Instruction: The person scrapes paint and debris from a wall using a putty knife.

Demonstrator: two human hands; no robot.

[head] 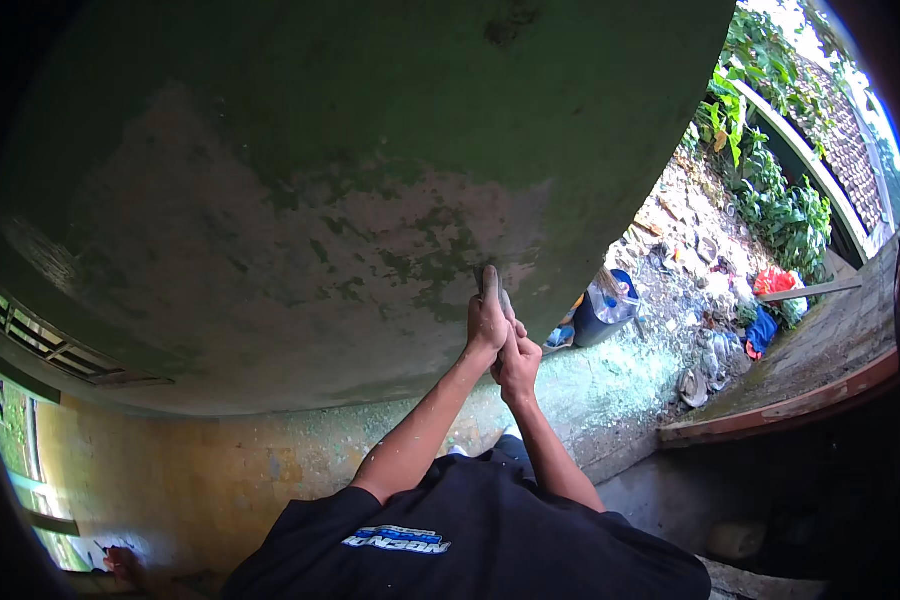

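Observation:
Before me a green painted wall [570,135] has a broad pale patch [217,247] where paint is worn off, with ragged green flecks left in it. Against the right part of this patch, my left hand [487,322] grips a narrow grey flat hand tool [503,292], its thumb pointing up along it. The tool's exact kind is mostly hidden by the fingers. My right hand [520,365] is closed just below the left one, around the tool's lower end or against the left hand; I cannot tell which. Pale specks dot both forearms.
Below the wall, the floor [615,382] is strewn with pale flakes. A dark blue bucket [606,311] holding plastic refuse stands past the wall's right edge. Litter [712,352] and a low concrete ledge [817,360] lie beyond. Another person's hand [122,562] shows at lower left.

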